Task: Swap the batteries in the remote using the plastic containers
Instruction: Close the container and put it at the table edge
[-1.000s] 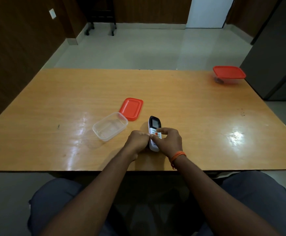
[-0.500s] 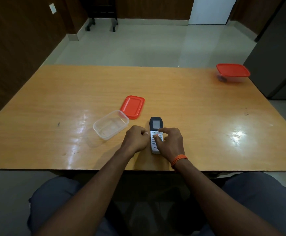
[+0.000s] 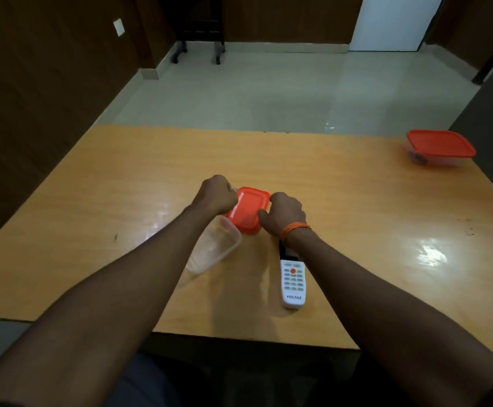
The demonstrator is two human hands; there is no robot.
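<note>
On the desk (image 3: 356,201), near its front edge:
Lid: our red lid (image 3: 249,208) sits between our two hands, a bit tipped, with one end over the clear tub (image 3: 214,248).
Left hand: our left hand (image 3: 215,195) is curled tight on the lid's left edge; we cannot see the fingertips.
Right hand: our right hand (image 3: 284,214) pinches the lid's right edge, thumb on the near side.
Clear tub: it looks empty and lies just beside the remote (image 3: 292,284), closer to the desk's left side.
Remote: it lies flat, buttons up, touching nothing but the desk and partly under our right wrist.
Far tub: another tub with a red lid (image 3: 439,146) waits by the back right corner, with something dark inside that we cannot make out.
How the lid feels, we think: light, thin and bendy, a little slippery, so we hold it by the rim on both sides.
How the tub feels, we think: light and easy to push, so it may slide on the shiny desk when we press.
How the remote feels, we think: hard and smooth; we hold its long sides and slide the back cover off with a thumb.
</note>
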